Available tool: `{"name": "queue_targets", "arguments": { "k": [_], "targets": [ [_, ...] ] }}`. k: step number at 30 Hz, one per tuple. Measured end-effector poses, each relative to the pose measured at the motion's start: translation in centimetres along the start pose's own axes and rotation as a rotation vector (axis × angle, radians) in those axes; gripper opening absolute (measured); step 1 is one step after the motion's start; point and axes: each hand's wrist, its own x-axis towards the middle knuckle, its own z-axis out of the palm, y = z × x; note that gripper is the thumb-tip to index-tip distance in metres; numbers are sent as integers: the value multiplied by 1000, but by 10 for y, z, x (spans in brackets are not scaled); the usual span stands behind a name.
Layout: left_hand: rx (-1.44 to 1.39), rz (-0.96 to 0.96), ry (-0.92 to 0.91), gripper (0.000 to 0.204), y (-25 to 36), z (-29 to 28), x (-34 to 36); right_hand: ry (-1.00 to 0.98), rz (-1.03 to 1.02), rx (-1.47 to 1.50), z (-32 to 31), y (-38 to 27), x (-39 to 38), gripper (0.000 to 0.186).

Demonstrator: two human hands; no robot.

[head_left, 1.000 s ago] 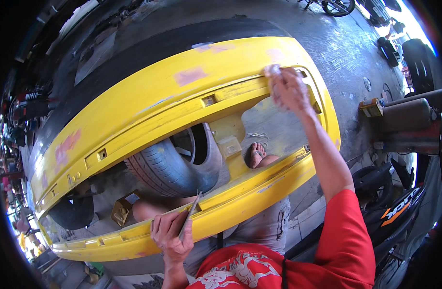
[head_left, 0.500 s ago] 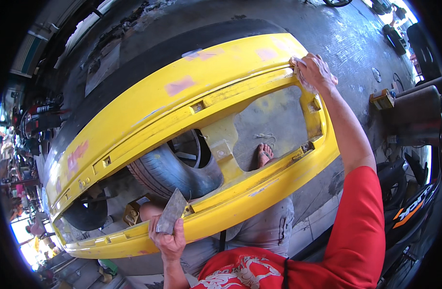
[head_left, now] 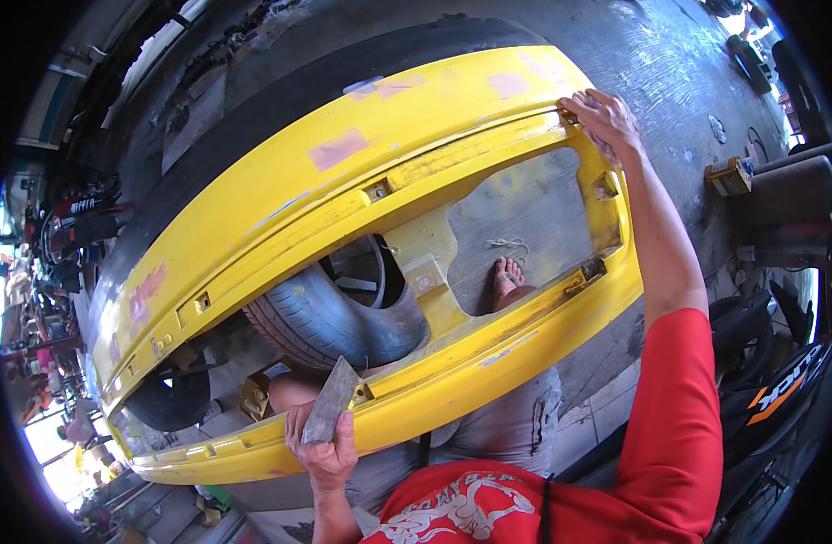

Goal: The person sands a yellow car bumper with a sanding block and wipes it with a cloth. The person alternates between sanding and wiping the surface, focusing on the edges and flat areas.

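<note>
A large yellow car bumper [head_left: 253,195] with pinkish sanded patches lies across in front of me, over a tyre [head_left: 334,317] that shows through its opening. At its far right corner, my right hand [head_left: 606,120] is closed, its fingers bent over the inner edge. A crumpled pale rag [head_left: 604,150] shows partly under that palm; the fingers hide most of it. My left hand [head_left: 324,449], by the near lower rim, grips a flat grey pointed plate [head_left: 333,399] between thumb and fingers. The plate's tip points up and away from me.
A black panel [head_left: 280,100] runs along the bumper's far side. Another dark round tyre-like part [head_left: 171,399] sits under the left end. A yellow tin [head_left: 729,176] stands at the right, and a black motorbike [head_left: 778,390] is close to my right arm. My foot [head_left: 507,279] shows through the opening.
My right hand has shifted slightly at the corner, and its rag shows less now. My left hand keeps its hold on the grey plate. The whole view has moved a little.
</note>
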Motion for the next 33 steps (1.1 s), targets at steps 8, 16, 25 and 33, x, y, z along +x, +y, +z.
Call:
{"name": "queue_targets", "arguments": {
  "k": [8,16,25,33],
  "targets": [
    [-19,-10,10,22,1,1,-1,-103,-65,212,-9,13,27,69],
    [-20,15,25,22,4,1,4,-211,106,305,-7,15,32,62],
    [-6,28,32,22,4,0,4,-160,105,402,1,10,25,67],
    [6,37,47,23,4,2,4,-169,91,459,-9,4,18,67]
  ]
}}
